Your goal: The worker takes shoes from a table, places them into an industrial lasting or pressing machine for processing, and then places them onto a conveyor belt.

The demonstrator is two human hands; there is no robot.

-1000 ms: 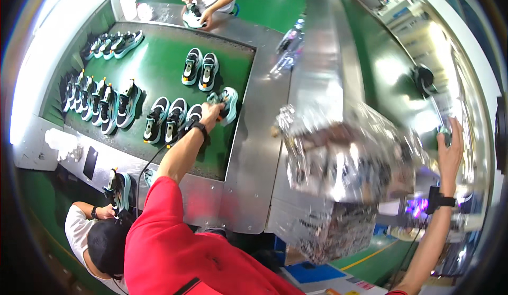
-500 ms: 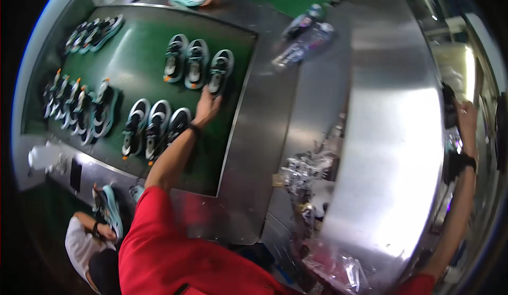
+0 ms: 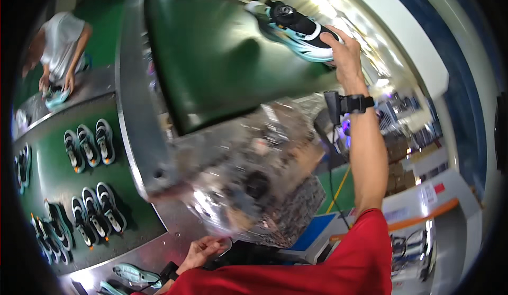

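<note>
My right hand (image 3: 344,54) grips the heel end of a sneaker (image 3: 299,22), black and white with a pale turquoise sole and a round black dial on top. The shoe points to the far left, over the raised green belt (image 3: 211,56). My left hand (image 3: 203,250) is low in the middle, its fingers loosely bent and slightly apart, with no object visible in them. Clear plastic bags (image 3: 211,207) lie just beyond it. Similar sneakers (image 3: 95,215) stand in rows on the green surface at the left.
A metal rail (image 3: 129,94) divides the two green surfaces. A turquoise sole (image 3: 135,274) lies at the lower left edge. Across the left bench, a co-worker (image 3: 66,41) handles another shoe. A cardboard-like carton (image 3: 293,215) and a hanging black cable (image 3: 332,189) are near my right arm.
The view has swung to the right. My left hand has come away from a sneaker on the green surface and back toward me. My right hand now shows clearly with a sneaker.
</note>
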